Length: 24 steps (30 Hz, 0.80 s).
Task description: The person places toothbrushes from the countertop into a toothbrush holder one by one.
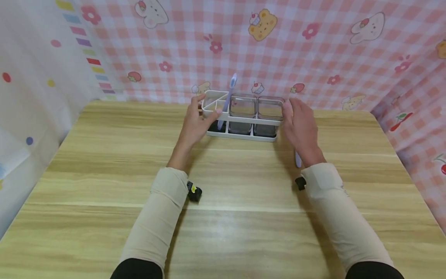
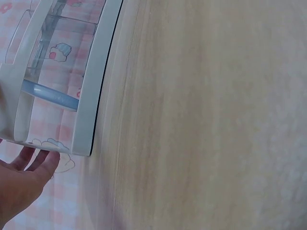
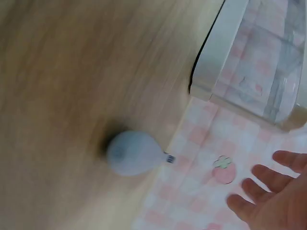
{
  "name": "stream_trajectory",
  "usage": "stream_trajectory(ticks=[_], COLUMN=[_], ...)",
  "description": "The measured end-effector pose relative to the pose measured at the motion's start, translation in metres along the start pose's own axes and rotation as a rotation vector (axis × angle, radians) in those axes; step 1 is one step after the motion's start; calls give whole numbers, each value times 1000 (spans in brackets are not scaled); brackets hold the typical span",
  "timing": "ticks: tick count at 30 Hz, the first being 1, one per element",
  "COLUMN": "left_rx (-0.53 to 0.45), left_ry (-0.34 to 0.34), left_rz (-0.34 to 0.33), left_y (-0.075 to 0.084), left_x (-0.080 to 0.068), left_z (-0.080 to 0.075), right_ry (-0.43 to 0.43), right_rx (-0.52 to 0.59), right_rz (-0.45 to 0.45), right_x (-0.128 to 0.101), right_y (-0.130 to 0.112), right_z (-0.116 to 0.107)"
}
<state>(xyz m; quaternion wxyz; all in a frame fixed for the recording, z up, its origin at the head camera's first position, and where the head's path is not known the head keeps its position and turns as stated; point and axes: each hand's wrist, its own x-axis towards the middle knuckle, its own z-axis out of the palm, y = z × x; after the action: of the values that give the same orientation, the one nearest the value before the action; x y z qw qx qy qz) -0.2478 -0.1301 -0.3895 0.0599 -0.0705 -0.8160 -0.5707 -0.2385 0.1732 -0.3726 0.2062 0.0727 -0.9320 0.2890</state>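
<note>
So, going from the left, the left hand [image 1: 196,122] has hold of one end of the white rack [image 1: 241,136], thumb on the front rim and fingers round the short end. The rack sits between the two hands, upright on the wooden table [image 1: 244,174] as far as I can tell, with a pink checked cloth [image 1: 237,62] behind it. Just right of the left thumb a toothbrush [image 1: 228,99] leans in one of the divided slots, head poking up above the rim and bottom end down by the base. Further over, nearer the right hand, two clear cups [image 1: 243,106] stand side by side in the frame. My guess is the rack is light and stiff, probably plastic, so it won't squash, but that smooth rim could be a bit slippery and the cups might rattle or crack if knocked. They may just be dropped in, so I'd keep it level. Best hold, I reckon, is by both short ends, thumbs in front and fingers behind, off the cups themselves. The right hand [image 1: 302,126] is at the other end, thumb apparently on the corner, but its fingers are loosely spread and wrapped round nothing, so not really a grip. Under that wrist there's a pale blue handle [image 1: 298,159], mostly covered by the hand, so I can't tell what it belongs to.
</note>
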Motion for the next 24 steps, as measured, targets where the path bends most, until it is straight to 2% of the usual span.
stream_trajectory(ticks=[4,8,16,24], left_rx=[3,7,21,14], left_ry=[0,-3,2,0], left_rz=[2,3,-5,13], left_y=[0,1,1,2], left_x=[0,0,-1,-2], left_z=[-1,-1,-2,-1], right_ry=[-99,-177,-258,-446], right_rx=[111,114,43,-16], right_rz=[155,279,358,415], right_x=[4,3,2,5], right_y=[9,17,33,43], right_z=[-8,-12,-10,-12])
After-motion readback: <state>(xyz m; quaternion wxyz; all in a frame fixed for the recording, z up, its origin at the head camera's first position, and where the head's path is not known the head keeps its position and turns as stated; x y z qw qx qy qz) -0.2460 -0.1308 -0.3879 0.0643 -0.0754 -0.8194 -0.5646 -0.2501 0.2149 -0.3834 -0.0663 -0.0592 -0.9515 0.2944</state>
